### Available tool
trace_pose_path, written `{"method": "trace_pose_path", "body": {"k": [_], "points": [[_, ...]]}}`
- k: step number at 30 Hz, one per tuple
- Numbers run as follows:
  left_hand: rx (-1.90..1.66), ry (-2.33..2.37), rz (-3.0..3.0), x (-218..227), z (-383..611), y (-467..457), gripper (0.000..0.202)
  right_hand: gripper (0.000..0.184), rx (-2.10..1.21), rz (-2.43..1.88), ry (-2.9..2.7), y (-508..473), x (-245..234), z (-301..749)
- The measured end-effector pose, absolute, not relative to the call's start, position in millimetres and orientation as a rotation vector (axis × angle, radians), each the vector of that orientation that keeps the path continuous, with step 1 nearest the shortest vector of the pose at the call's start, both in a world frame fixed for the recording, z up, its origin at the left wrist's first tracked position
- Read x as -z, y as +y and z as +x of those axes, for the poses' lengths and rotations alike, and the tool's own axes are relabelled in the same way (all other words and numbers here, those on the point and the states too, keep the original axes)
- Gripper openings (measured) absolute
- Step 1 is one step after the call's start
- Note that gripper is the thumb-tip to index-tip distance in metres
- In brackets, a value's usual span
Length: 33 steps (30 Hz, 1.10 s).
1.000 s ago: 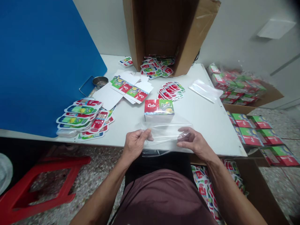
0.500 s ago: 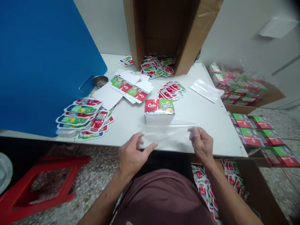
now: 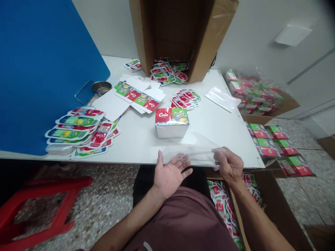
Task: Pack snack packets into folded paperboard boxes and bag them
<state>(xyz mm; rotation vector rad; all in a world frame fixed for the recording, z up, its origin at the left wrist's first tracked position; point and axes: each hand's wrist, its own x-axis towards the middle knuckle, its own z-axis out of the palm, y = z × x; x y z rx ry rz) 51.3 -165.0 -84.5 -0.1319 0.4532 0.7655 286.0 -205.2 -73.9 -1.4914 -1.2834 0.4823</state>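
The right hand (image 3: 230, 165) pinches clear plastic (image 3: 203, 154) near a Cola-and-Sprite box (image 3: 172, 123), left hand (image 3: 169, 177) palm-up.

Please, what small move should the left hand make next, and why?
Probably the left hand should close lightly on the clear plastic film: its palm is up and fingers spread, while the right hand pinches the film, so a second grip could steady it.

My right hand (image 3: 230, 168) pinches a thin, clear, glossy plastic film (image 3: 200, 152). Beyond my left hand (image 3: 169, 177) stands a red, green and white cardboard box (image 3: 172, 122), its printed top shiny; left of that hand, a smooth red plastic stool (image 3: 56, 184).
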Motion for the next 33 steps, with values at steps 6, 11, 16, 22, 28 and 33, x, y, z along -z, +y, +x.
{"method": "trace_pose_path", "body": {"k": [6, 11, 16, 22, 28, 33], "points": [[-0.819, 0.445, -0.203, 71.5, 60.8, -153.9, 0.061, 0.022, -0.392, -1.532, -1.277, -215.4, 81.3, 290.8], [-0.948, 0.465, -0.112, 61.8, 52.9, -150.6, 0.034, 0.013, -0.162, -1.495, -1.416, -214.5, 82.6, 292.7], [-1.018, 0.574, -0.003, 52.6, 36.6, -147.3, 0.017, 0.009, -0.068, -1.481, -1.477, -208.1, 86.3, 289.2], [-0.992, 0.589, 0.160, 42.0, 24.9, -144.9, 0.013, 0.016, -0.199, -1.494, -1.326, -200.2, 73.3, 275.4], [-0.980, 0.514, 0.333, 36.1, 24.9, -142.5, 0.024, 0.033, -1.033, -1.357, -0.729, -205.7, 73.3, 254.4], [-0.984, 0.525, 0.409, 47.8, 24.9, -145.7, 0.016, 0.061, -1.420, -1.065, -0.497, -202.9, 69.0, 245.8]]}}
